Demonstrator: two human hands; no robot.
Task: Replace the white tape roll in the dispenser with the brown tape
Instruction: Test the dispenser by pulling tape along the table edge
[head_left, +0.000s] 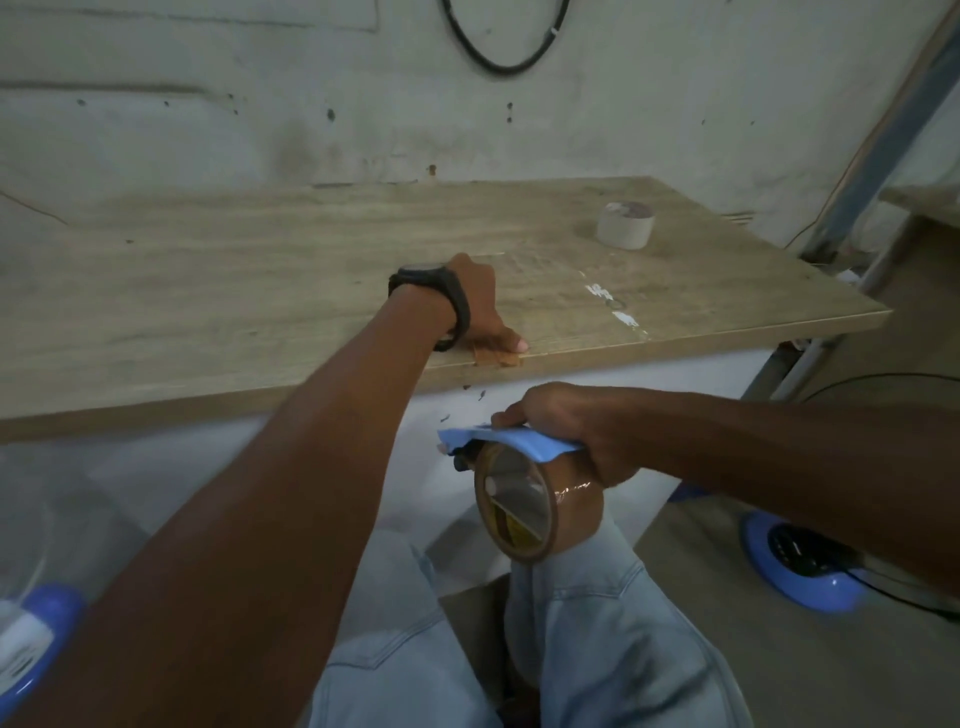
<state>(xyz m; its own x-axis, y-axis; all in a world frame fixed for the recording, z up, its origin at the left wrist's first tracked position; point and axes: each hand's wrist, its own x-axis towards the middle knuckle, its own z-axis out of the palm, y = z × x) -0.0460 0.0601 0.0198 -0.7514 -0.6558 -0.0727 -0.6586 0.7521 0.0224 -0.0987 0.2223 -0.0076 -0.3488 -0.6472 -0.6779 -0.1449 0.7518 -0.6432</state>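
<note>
Brown tape (519, 512) is sitting in the dispenser (524, 444) at 5 o'clock, the right hand (576, 431) grip clamping on that dispenser; the left hand (475, 306), fingers flat, is pressing the tape's end (493, 357) on the table (260, 291); a crooked pull is probably risking peeling it.

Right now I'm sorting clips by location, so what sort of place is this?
Probably a workshop or storeroom: a stained plaster wall with a black cable loop, a worn wooden table carrying a white tape roll, and a blue tape dispenser loaded with brown tape.
</note>
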